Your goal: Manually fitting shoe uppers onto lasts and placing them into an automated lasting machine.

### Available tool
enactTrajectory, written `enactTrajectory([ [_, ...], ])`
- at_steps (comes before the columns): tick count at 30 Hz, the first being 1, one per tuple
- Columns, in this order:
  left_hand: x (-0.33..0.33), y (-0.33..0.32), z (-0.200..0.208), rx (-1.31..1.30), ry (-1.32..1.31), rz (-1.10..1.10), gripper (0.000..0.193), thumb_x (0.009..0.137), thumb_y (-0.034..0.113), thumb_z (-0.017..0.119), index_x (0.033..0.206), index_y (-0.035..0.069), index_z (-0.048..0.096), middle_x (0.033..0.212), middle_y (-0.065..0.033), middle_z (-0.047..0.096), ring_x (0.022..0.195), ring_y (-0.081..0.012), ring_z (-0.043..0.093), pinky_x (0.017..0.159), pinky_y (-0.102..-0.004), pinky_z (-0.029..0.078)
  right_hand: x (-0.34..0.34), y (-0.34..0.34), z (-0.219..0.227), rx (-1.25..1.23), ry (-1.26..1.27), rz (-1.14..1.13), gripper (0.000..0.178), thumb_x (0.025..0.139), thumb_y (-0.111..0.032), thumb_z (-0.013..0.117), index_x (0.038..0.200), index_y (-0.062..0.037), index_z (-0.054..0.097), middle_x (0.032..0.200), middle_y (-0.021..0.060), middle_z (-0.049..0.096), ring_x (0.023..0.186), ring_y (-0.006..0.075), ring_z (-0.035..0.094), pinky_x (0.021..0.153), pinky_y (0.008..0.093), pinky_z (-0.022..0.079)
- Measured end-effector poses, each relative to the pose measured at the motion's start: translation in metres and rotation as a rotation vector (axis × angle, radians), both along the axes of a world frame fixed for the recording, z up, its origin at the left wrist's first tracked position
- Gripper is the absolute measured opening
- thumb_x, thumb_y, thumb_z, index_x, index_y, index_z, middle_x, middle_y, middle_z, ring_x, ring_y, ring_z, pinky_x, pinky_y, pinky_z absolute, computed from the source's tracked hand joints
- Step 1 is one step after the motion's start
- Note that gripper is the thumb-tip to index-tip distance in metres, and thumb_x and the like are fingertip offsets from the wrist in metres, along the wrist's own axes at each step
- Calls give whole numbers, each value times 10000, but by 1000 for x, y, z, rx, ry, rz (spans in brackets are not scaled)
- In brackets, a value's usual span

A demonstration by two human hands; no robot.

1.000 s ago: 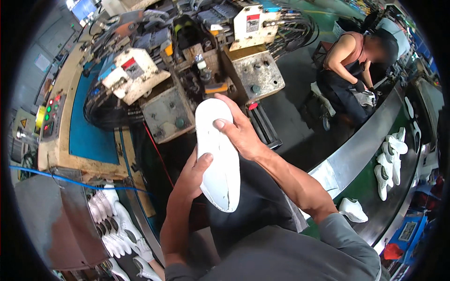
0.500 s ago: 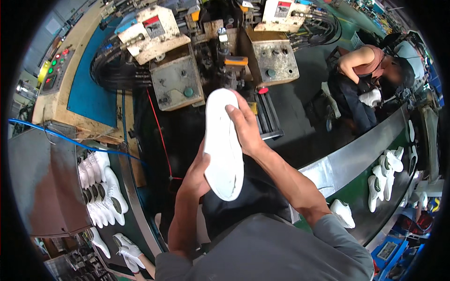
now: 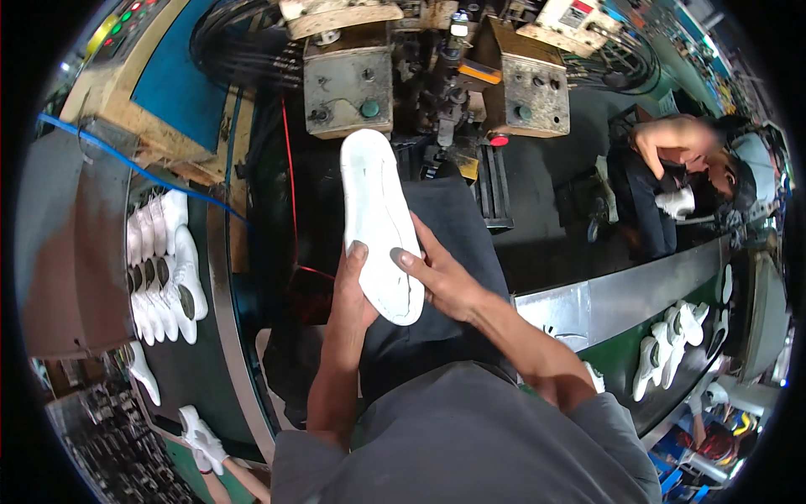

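A white shoe (image 3: pixel 370 206), underside up, is held out in front of my lap. It is long and narrow, with a thin line along its right edge and a rough line near the lower end. My left hand (image 3: pixel 356 290) grips the lower left side, its thumb resting on the underside. From the right, my right hand (image 3: pixel 443 275) grips the lower part, thumb on the underside and fingers behind the edge. Most of the fingers of both hands are hidden behind the shoe.
Ahead stands a machine with a left control box (image 3: pixel 348 91), a right control box (image 3: pixel 529 94) and a red button (image 3: pixel 499 140). White shoes (image 3: pixel 189 273) lie on the left conveyor; more shoes (image 3: pixel 668 349) lie on the right one. A co-worker (image 3: pixel 663 172) sits at right. Another person's forearms (image 3: pixel 242 479) enter lower left.
My right hand has slid from the shoe's far end down to its lower part. The shoe has come lower and a little left in view, and the surroundings have shifted.
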State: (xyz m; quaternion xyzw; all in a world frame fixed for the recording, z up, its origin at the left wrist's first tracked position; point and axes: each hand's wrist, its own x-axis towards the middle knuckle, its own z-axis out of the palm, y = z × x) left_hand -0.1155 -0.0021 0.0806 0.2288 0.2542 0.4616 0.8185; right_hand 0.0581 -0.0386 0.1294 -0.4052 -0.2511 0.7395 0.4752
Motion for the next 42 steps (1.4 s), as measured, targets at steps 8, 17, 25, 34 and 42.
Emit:
enactTrajectory([
  [8, -36, -14, 0, -77, -185, 173, 701, 1148, 338, 600, 1692, 3, 311, 1535, -193, 577, 1413, -294, 617, 1163, -467, 549, -48, -14, -23, 346, -432, 90, 1015, 1095, -309, 725, 1759, 49, 45, 1776, 253, 276, 1630, 334, 333, 1297, 429, 350],
  [17, -119, -36, 10, -178, -264, 206, 671, 1091, 400, 646, 1580, -29, 481, 1388, -264, 694, 1202, -393, 747, 1041, -546, 624, -85, -6, 5, 190, -179, 470, 1059, 1049, -253, 803, 1790, -62, 70, 1686, 199, 409, 1486, 289, 505, 1185, 438, 486],
  [25, -359, -113, -47, -264, 689, 817, 954, 985, 172, 782, 1747, 135, 210, 1444, -268, 651, 1244, -440, 711, 1041, -576, 609, -22, 12, -26, 135, -564, 332, 504, 1101, -188, 706, 1537, 37, 590, 1394, 184, 725, 1170, 256, 754, 1024, 391, 614],
  [34, -536, -221, -107, -669, 2350, -118, 1065, 945, 15, 744, 1769, 444, 224, 1816, -351, 67, 1690, -508, 150, 1238, -701, 388, 102, -14, -52, -132, -829, 101, 450, 1122, -276, 670, 1440, 42, 647, 1258, 130, 758, 1061, 211, 768, 934, 369, 631],
  [42, -546, -102, -126, 216, 2324, 162, 244, 1024, 192, 605, 1123, 4, 724, 1123, -254, 785, 1119, -475, 732, 946, -564, 581, 154, -75, -54, -50, -984, -78, 437, 1100, -273, 688, 1387, 58, 696, 1193, 143, 802, 1057, 199, 778, 922, 337, 619],
])
